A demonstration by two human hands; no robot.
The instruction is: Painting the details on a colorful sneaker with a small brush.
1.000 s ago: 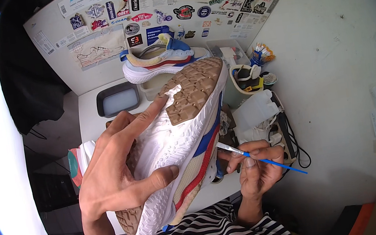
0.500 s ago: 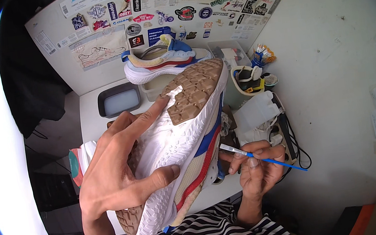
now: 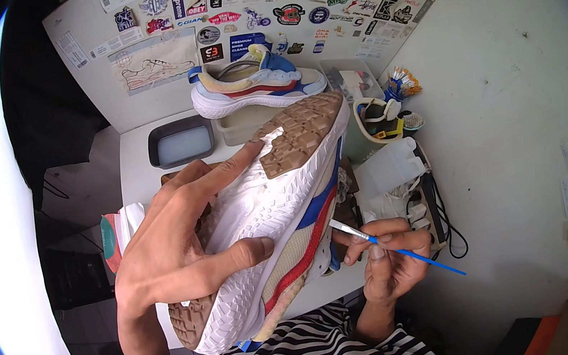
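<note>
A sneaker [image 3: 252, 207] is held up over the table, tilted on its side with its white and brown sole turned toward me. Its side shows beige mesh with red and blue trim. My left hand [image 3: 177, 243] grips it across the sole, index finger by the brown tread and thumb at the near edge. In my right hand [image 3: 391, 257] a thin blue paintbrush [image 3: 419, 257] is pinched between the fingers. The brush's pale tip is close to the shoe's side; whether it touches cannot be told.
A matching sneaker [image 3: 253, 84] rests on a clear tub [image 3: 237, 130] at the back. Beside it are a dark tray of pale liquid [image 3: 181, 145] and a container of tools [image 3: 364, 130]. A power strip [image 3: 418, 209] with cables lies at the right. A stickered panel [image 3: 97, 87] stands behind.
The view has shifted slightly, and the shoe sits tilted a little differently in my left hand. My right hand keeps the paintbrush beside the shoe.
</note>
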